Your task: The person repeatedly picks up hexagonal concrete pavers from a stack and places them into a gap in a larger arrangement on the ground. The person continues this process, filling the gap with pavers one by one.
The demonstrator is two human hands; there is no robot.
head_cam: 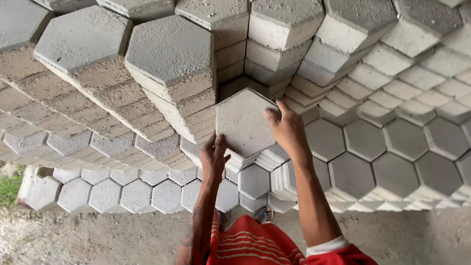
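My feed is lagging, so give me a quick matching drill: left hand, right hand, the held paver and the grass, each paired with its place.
Things:
1. left hand
2. right hand
3. held paver
4. grass

Places:
A. on the paver's upper right edge
B. far left, beside the low row of pavers
C. on the paver's lower left edge
D. top of a short stack, between both hands

Pairs: 1-C, 2-A, 3-D, 4-B
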